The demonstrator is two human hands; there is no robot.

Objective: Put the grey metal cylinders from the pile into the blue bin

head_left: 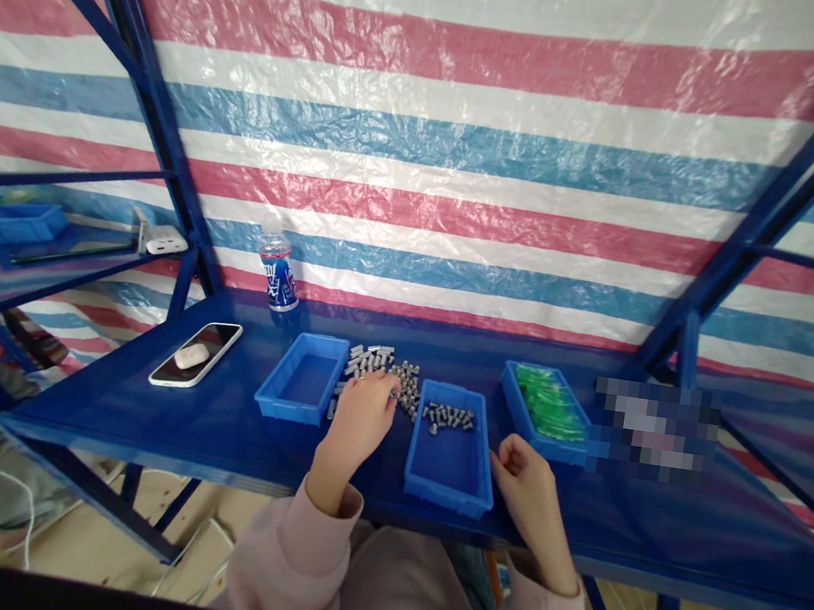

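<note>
My left hand (364, 410) reaches over the small metal parts (407, 386) piled on the blue table. Its fingers are pressed together at the pile's edge around a small piece too tiny to make out. Beside the right wall of the middle blue tray (449, 488), my right hand (521, 473) has its fingers curled; whether they hold anything is hidden. Several metal screws (448, 418) lie in the upper part of that tray. To the left of the pile stands an empty blue tray (301, 381). Light grey cylindrical pieces (371, 358) lie at the pile's upper left.
A blue tray of green plastic packets (552, 403) stands at right, near a blurred patch. A phone (199, 357) with a white case (192, 356) on it lies at left. The bottle (280, 277) stands at the back. Blue metal posts frame the table (207, 434).
</note>
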